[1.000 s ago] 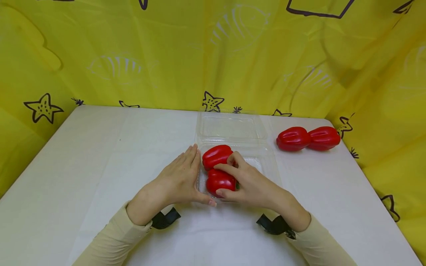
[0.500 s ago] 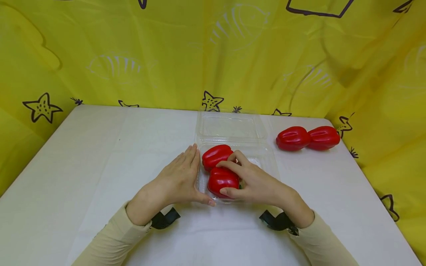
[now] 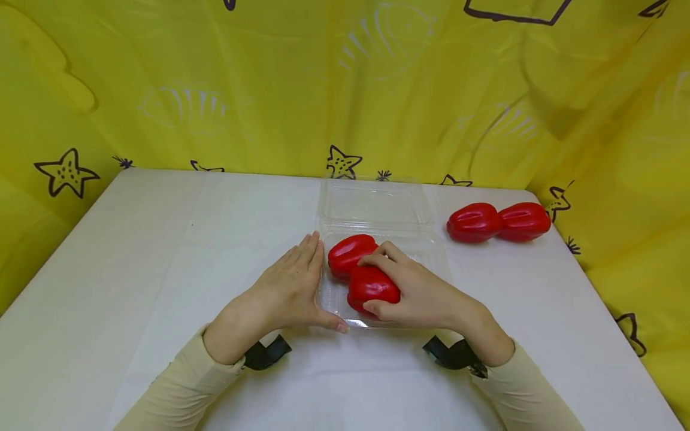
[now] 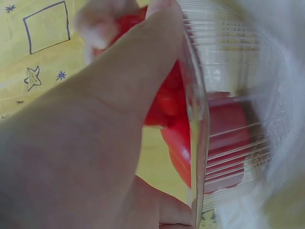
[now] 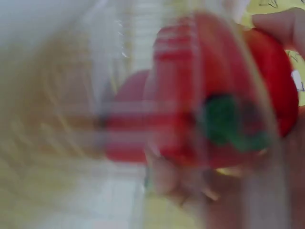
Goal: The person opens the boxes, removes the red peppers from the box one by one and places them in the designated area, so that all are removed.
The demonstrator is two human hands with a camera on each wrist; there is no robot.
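Observation:
In the head view, a clear plastic clamshell box (image 3: pixel 334 305) lies with its lid (image 3: pixel 372 203) folded back. My right hand (image 3: pixel 417 293) grips a red bell pepper (image 3: pixel 372 288) in the front of the box, thumb on the near side and fingers over the far side. Behind it, in the box's left part, lies another red bell pepper (image 3: pixel 349 254). My left hand (image 3: pixel 288 287) rests along the box's left wall, fingers straight and thumb at the front corner. Through the clear wall, the right wrist view shows the gripped pepper's green stem (image 5: pixel 224 121), blurred.
Two more red bell peppers (image 3: pixel 474 222) lie end to end on the white table (image 3: pixel 162 239), right of the box. A yellow patterned curtain (image 3: pixel 269 90) hangs behind the table and along both sides.
My right hand has shifted the front pepper a little to the right inside the box, away from the left wall. My left hand has stayed in place.

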